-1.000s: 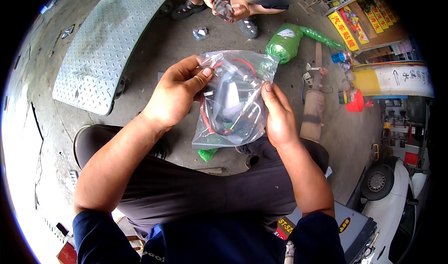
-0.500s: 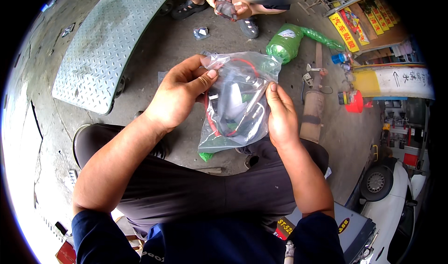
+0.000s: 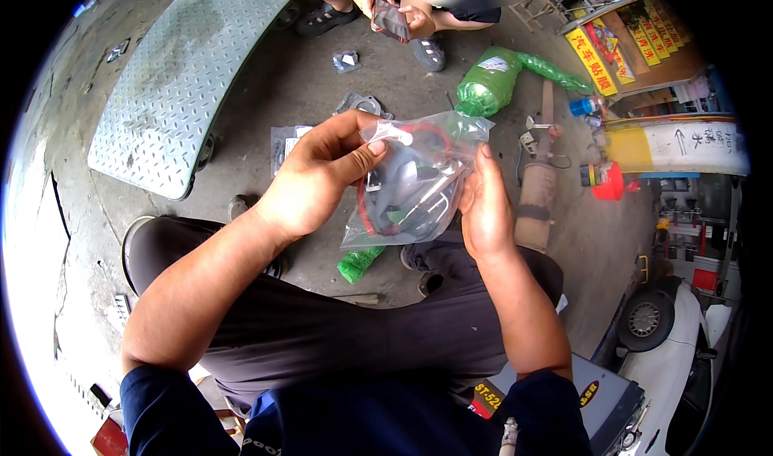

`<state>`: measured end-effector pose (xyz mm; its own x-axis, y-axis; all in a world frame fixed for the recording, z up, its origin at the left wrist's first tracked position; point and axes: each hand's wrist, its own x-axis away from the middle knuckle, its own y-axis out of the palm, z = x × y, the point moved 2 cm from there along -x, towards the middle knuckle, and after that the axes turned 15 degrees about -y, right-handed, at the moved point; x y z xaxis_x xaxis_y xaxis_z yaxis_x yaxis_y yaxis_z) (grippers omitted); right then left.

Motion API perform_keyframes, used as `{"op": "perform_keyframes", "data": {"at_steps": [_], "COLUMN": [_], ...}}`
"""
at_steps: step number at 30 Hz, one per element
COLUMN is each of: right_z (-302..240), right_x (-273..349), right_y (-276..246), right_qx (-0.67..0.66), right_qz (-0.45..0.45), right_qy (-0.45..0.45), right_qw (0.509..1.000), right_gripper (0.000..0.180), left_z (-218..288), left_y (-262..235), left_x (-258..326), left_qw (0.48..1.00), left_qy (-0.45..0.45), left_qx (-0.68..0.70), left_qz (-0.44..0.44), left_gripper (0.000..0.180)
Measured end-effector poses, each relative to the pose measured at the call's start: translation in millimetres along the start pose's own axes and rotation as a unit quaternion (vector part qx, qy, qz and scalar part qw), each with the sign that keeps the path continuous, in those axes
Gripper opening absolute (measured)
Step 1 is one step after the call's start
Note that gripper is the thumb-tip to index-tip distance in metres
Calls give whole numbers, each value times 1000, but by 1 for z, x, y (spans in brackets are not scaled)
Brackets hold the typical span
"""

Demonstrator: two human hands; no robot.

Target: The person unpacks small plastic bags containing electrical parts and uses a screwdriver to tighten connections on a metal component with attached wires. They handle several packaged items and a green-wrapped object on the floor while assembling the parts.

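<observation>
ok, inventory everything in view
clear plastic bag: 1, transparent, centre
looped cable: count unclear, red and dark, in bag
bulky plastic-wrapped bundle: 1, green, floor upper right
short plastic-wrapped piece: 1, green, floor below bag
flat plastic packets: 3 or more, clear, floor
diamond-plate platform: 1, grey, left
cylindrical part: 1, brown, right
round tub: 1, red, right
sign strips: several, yellow, upper right
car: 1, white, lower right
boxy case: 1, grey, lower right
co-worker: 1, dark shorts, top
left grip: 1, bare, bag's upper left
right grip: 1, bare, bag's right edge
legs: 2, dark trousers, below
</observation>
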<state>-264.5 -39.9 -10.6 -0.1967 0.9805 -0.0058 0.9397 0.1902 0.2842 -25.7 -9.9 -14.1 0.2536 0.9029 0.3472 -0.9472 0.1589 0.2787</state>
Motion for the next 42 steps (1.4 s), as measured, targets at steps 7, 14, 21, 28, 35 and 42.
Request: {"op": "perform_keyframes", "data": {"at_steps": [7,14,21,28,35,42], "right_z": [15,19,20,27,35,27], "right_x": [-4,-4,-1,-3,-4,-5], "right_y": [-17,-10,-10,-11,-16,-10], "right_qx": [86,104,72,59,67,37], "right_qz": [-1,-1,-8,-17,-8,24], "right_qy": [-45,-20,56,76,80,101], "right_qw": [995,994,996,995,994,994], "right_gripper": [42,40,44,46,50,47], "left_z": [-6,-1,-3,-3,3,4], "left_y": [-1,2,-2,-1,5,3], "left_x": [-5,-2,-2,-1,4,7], "left_qw": [998,998,998,998,993,993], "left_qy": [21,32,-24,-31,-75,-69], "left_qx": [-44,-31,-8,30,86,95], "left_qz": [39,53,53,50,41,-3], "left_gripper": [28,38,37,37,36,28]}}
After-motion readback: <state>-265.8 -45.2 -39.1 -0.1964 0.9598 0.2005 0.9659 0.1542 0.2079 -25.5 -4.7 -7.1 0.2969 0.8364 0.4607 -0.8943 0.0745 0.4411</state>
